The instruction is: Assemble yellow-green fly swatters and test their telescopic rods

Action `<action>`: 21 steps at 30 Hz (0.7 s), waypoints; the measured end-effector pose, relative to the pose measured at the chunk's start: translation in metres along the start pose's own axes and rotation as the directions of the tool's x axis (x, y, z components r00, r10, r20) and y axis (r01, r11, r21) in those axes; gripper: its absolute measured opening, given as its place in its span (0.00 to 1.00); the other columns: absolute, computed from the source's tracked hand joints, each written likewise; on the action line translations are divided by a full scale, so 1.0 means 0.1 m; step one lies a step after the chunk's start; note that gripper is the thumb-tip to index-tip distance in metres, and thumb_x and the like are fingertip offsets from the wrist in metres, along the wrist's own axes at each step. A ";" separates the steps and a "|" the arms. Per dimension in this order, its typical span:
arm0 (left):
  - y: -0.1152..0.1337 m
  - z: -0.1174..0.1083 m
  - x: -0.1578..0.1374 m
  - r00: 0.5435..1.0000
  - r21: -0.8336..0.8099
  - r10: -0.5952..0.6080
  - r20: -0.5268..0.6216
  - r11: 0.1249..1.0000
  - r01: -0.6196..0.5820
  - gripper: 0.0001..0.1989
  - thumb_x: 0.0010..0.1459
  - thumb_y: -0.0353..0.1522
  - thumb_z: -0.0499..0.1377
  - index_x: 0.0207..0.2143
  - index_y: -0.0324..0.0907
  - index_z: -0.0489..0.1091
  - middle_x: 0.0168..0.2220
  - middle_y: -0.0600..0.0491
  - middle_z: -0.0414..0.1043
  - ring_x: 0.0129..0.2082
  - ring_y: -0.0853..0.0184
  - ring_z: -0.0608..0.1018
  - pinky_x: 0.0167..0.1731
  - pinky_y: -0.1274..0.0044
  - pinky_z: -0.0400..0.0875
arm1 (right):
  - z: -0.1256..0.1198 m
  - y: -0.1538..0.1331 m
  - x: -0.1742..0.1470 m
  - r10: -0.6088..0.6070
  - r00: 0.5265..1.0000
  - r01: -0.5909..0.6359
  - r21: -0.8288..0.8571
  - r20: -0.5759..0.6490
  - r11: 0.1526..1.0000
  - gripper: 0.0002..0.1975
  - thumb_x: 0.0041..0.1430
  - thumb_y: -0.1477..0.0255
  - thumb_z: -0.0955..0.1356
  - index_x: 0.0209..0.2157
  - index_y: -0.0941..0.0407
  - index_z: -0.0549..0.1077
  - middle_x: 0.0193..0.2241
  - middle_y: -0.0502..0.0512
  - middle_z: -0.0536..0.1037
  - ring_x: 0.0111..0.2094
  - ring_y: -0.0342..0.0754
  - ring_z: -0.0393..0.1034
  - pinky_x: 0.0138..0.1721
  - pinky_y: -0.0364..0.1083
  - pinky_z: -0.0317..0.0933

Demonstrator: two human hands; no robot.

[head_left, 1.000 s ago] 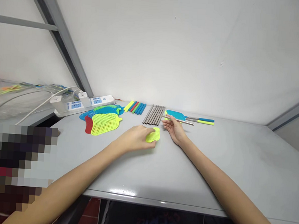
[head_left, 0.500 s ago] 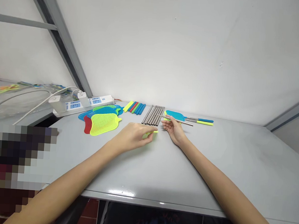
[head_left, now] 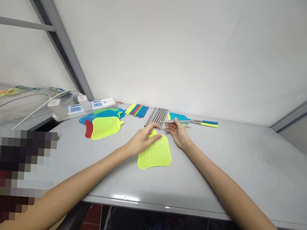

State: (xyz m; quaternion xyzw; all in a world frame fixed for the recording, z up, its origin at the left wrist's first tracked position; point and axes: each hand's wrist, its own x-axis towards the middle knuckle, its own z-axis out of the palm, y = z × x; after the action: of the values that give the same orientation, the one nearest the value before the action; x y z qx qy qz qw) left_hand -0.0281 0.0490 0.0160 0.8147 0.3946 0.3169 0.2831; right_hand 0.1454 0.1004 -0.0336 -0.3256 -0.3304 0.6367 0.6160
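Observation:
My left hand (head_left: 143, 139) is at the narrow neck of a yellow-green mesh fly swatter head (head_left: 156, 154), its thumb and fingers around the neck. The broad part of the head hangs or lies toward me, over the grey table. A thin telescopic metal rod (head_left: 169, 121) is pinched between the thumb and forefinger of my right hand (head_left: 178, 131), its slim tip pointing left, close to my left fingers. The other right fingers are loosely curled. Just beyond my hands lies a row of metal rods (head_left: 156, 116).
Blue, green, red and yellow swatter heads (head_left: 106, 127) are piled at the left. Coloured handle grips (head_left: 137, 110) lie by the wall. Assembled swatters (head_left: 178, 117) rest behind my right hand. A power strip (head_left: 89, 107) with cables stands at the far left.
The yellow-green swatter head, seen nearly edge-on before, has swung so its mesh faces up, broad end toward me. My left fingers have spread a little. My right hand has hardly moved.

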 end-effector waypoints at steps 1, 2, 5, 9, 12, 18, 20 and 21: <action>-0.01 0.04 -0.01 0.999 -0.034 -0.017 0.041 0.999 0.018 0.13 0.53 0.39 0.49 0.39 0.42 0.58 0.16 0.62 0.53 0.18 0.74 0.60 0.20 0.81 0.53 | 0.00 0.00 0.00 0.001 1.000 -0.001 -0.002 0.002 1.000 0.13 0.51 0.65 0.63 0.23 0.60 0.70 0.21 0.55 0.75 0.22 0.42 0.67 0.24 0.40 0.60; -0.03 0.08 -0.01 0.997 -0.065 -0.036 0.073 0.997 0.040 0.14 0.52 0.39 0.49 0.39 0.42 0.57 0.16 0.62 0.53 0.18 0.74 0.60 0.19 0.81 0.53 | 0.00 0.00 0.00 0.000 1.000 0.000 -0.004 0.005 1.000 0.14 0.51 0.64 0.63 0.22 0.60 0.70 0.21 0.55 0.75 0.22 0.41 0.67 0.24 0.40 0.60; -0.10 0.17 -0.03 0.990 -0.133 -0.094 0.109 0.985 0.108 0.16 0.51 0.40 0.51 0.40 0.43 0.55 0.17 0.62 0.53 0.18 0.74 0.61 0.19 0.82 0.53 | 0.00 0.00 0.00 -0.004 1.000 0.004 -0.015 0.012 1.000 0.15 0.50 0.63 0.63 0.20 0.60 0.70 0.19 0.54 0.74 0.20 0.41 0.65 0.24 0.41 0.59; -0.18 0.22 -0.03 0.980 -0.228 -0.143 0.138 0.959 0.172 0.19 0.50 0.41 0.52 0.42 0.44 0.53 0.20 0.61 0.56 0.20 0.74 0.64 0.20 0.82 0.55 | 0.01 0.00 -0.01 -0.008 0.999 0.009 -0.037 0.037 0.999 0.16 0.50 0.61 0.63 0.20 0.60 0.70 0.18 0.54 0.73 0.20 0.41 0.64 0.23 0.41 0.59; -0.21 0.22 -0.03 0.971 -0.323 -0.124 0.206 0.928 0.187 0.19 0.51 0.40 0.51 0.44 0.45 0.50 0.24 0.59 0.58 0.22 0.74 0.65 0.21 0.81 0.57 | 0.01 0.01 -0.01 -0.023 0.998 0.027 -0.063 0.057 0.998 0.16 0.49 0.60 0.63 0.19 0.59 0.69 0.18 0.53 0.72 0.19 0.41 0.63 0.23 0.41 0.58; -0.19 0.25 -0.04 0.949 -0.497 -0.021 0.314 0.848 0.183 0.17 0.55 0.38 0.46 0.46 0.46 0.46 0.27 0.58 0.59 0.25 0.73 0.66 0.25 0.80 0.60 | 0.04 0.00 -0.03 -0.019 0.996 0.029 -0.106 0.091 0.994 0.16 0.48 0.59 0.63 0.19 0.58 0.66 0.19 0.53 0.73 0.19 0.42 0.64 0.24 0.43 0.58; -0.18 0.26 -0.04 0.947 -0.493 -0.038 0.320 0.847 0.200 0.19 0.55 0.38 0.46 0.48 0.47 0.46 0.30 0.56 0.61 0.27 0.72 0.67 0.26 0.79 0.60 | 0.04 0.00 -0.04 -0.025 0.995 0.036 -0.108 0.101 0.994 0.15 0.47 0.59 0.64 0.20 0.58 0.66 0.19 0.53 0.73 0.19 0.42 0.64 0.24 0.43 0.58; -0.17 0.27 -0.04 0.946 -0.486 -0.045 0.320 0.850 0.205 0.19 0.55 0.38 0.46 0.48 0.46 0.45 0.30 0.55 0.62 0.28 0.72 0.68 0.27 0.79 0.61 | 0.05 0.00 -0.04 -0.028 0.994 0.041 -0.114 0.108 0.993 0.15 0.47 0.60 0.64 0.20 0.58 0.66 0.19 0.53 0.73 0.20 0.42 0.64 0.24 0.43 0.58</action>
State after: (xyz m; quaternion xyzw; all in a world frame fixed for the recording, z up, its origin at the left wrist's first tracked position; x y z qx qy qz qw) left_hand -0.0185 0.0493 -0.0146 0.7202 0.3016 0.2651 0.5657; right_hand 0.1417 0.0964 -0.0307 -0.3206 -0.4046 0.6221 0.5886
